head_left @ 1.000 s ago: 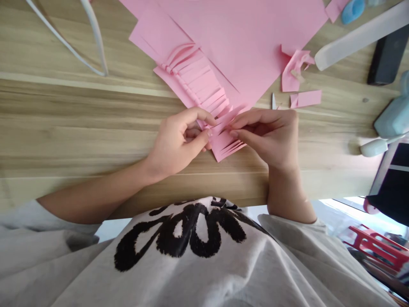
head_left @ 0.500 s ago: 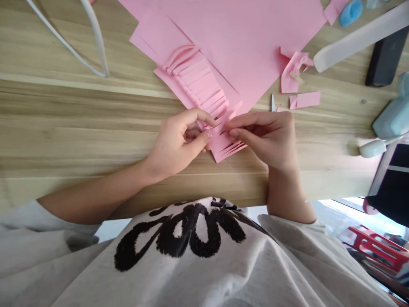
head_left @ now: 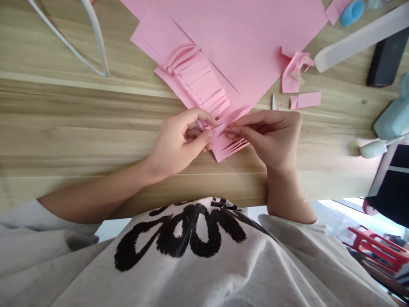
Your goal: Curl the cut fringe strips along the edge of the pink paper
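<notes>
A strip of pink paper [head_left: 204, 83] cut into a fringe lies slantwise on the table, several of its narrow strips folded over into loops along the left edge. My left hand [head_left: 180, 140] pinches that edge near the lower end, thumb and forefinger closed on the paper. My right hand [head_left: 268, 136] is closed at the fringe side, its thumb and forefinger pinching one of the cut strips. Below the fingers, the last few strips lie flat with thin slits between them. The fingertips partly hide the paper there.
Under the fringe is a large pink sheet [head_left: 262, 47]. To the right are crumpled pink scraps [head_left: 292, 74], a small pink piece [head_left: 306, 100], a pointed metal tip [head_left: 273, 102], a whitish bar [head_left: 361, 38], a black box [head_left: 386, 59] and a blue-green bottle [head_left: 391, 119]. A white cable [head_left: 97, 38] loops at upper left.
My right hand has shifted slightly and pinches lower at the fringe. A strip above its fingers now stands out further to the right. My left hand has stayed in place.
</notes>
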A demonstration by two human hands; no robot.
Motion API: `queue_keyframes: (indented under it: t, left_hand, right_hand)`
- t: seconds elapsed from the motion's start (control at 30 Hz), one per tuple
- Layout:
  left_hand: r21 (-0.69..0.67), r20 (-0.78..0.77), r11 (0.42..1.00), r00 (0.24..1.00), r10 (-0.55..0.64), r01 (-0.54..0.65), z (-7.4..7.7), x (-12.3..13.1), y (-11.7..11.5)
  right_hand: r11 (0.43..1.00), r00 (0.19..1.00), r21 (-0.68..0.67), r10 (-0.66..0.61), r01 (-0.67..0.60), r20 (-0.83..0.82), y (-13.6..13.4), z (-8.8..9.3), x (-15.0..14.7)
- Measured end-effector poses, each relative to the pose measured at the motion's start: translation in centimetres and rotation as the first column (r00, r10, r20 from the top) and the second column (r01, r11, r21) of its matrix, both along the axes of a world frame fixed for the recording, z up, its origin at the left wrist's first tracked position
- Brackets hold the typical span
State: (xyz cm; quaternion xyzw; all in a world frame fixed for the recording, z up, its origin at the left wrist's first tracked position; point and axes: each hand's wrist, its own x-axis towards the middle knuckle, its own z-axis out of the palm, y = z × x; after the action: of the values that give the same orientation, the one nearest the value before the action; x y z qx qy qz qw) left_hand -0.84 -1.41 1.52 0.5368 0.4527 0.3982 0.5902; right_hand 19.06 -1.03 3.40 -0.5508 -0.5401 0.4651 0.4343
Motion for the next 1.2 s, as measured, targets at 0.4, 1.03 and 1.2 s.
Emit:
queue_keyframes:
  t: [0.4,1.03,1.2]
  left_hand:
    - [-0.006,0.014,1.0,1.0,0.005,-0.005,-0.07,0.01,-0.02]
    - [0.005,-0.038,1.0,0.999,0.01,-0.01,0.08,0.13,-0.09]
    - [0.002,-0.009,1.0,1.0,0.009,-0.009,0.0,0.11,-0.08]
  right_hand:
    - [1.0,1.0,0.005,0.011,-0.011,0.021,-0.04,0.0,0.23]
    - [0.998,0.996,0.015,0.06,-0.061,0.062,0.14,-0.17,0.57]
    - [0.997,0.995,-0.004,0.074,-0.074,0.072,0.21,-0.03,0.81]
